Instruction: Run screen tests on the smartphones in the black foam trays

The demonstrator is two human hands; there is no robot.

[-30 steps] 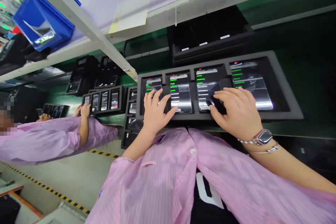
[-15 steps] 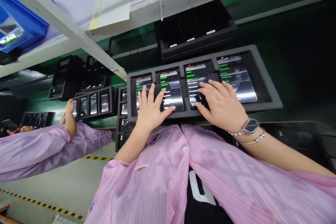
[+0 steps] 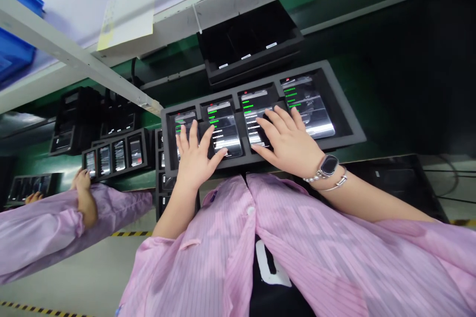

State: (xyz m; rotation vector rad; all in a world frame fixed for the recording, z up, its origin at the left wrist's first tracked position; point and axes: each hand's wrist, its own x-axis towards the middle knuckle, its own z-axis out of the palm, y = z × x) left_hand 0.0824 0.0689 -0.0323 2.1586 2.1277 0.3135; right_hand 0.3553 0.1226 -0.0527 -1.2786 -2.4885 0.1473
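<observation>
A black foam tray lies in front of me with several smartphones in its slots, their screens lit with green and white text lines. My left hand is spread over the two left slots, fingers across the leftmost phone and thumb at the lower part of the second phone. Over the third phone lies my right hand, fingers apart, fingertips near its screen and the divider. The rightmost phone is partly behind that hand. Whether the fingertips press the screens I cannot tell. Neither hand grips anything.
Behind my tray stands a stack of black trays under a white shelf edge. A slanted white post is at left. A co-worker's hand touches another phone tray. Blue bins sit upper left.
The view has shifted, so the tray and both hands appear further left. My hands stay spread over the same phones, with the right fingers slightly moved. The co-worker's hand remains at the other tray.
</observation>
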